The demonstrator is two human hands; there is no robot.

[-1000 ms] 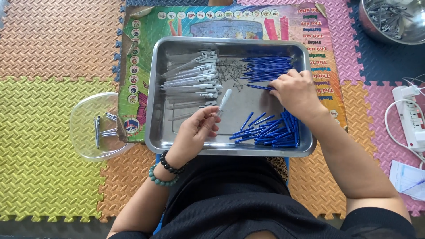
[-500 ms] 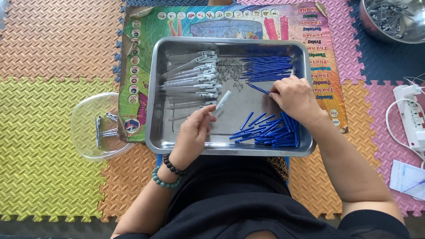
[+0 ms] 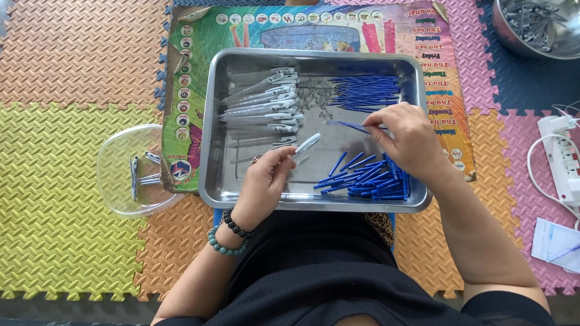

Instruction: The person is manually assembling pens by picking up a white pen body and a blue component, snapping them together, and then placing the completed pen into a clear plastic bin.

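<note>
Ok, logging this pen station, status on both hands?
Left hand pinching white pen barrel. Right hand pinching blue refill. Both over steel tray. Nothing between them.

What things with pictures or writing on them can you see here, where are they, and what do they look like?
Poster: flat on the foam mats under the metal tray, a rectangle, green and pink with small round pictures down its left edge.
Paper slip: on the mat at the far right edge, white with blue marks.
Pen barrels: in the tray's left part, white with small dark printed patches.
</note>
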